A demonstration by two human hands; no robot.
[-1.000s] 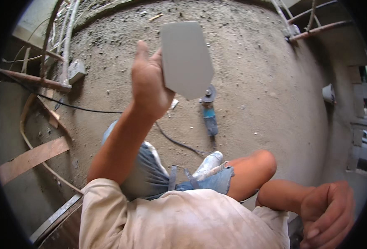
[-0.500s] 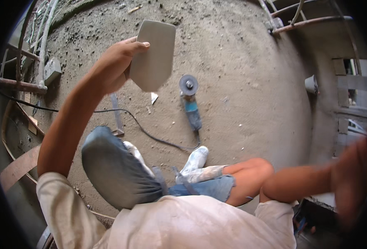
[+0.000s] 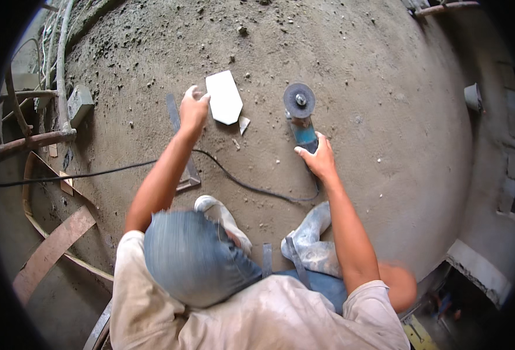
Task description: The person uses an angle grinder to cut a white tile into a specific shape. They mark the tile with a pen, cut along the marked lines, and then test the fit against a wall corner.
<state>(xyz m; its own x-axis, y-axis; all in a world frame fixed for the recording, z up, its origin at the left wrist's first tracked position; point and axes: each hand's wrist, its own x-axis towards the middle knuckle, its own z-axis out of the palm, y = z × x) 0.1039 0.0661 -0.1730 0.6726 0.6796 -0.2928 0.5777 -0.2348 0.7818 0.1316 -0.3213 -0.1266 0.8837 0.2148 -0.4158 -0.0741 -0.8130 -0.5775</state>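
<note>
Set the tile (image 3: pixel 225 98) on the floor (image 3: pixel 391 116) since the earlier frame, just right of the left hand (image 3: pixel 194 112), outstretched with thumb and fingers parted, and brought the right hand (image 3: pixel 322 157) in, clasping the grinder (image 3: pixel 304 133) behind its disc (image 3: pixel 291 102).

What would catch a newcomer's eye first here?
Probably the bright white tile, lying on the ground beside the left hand. To the tile's right, the right hand grips a blue-and-black angle grinder, its round disc at the far end.
</note>
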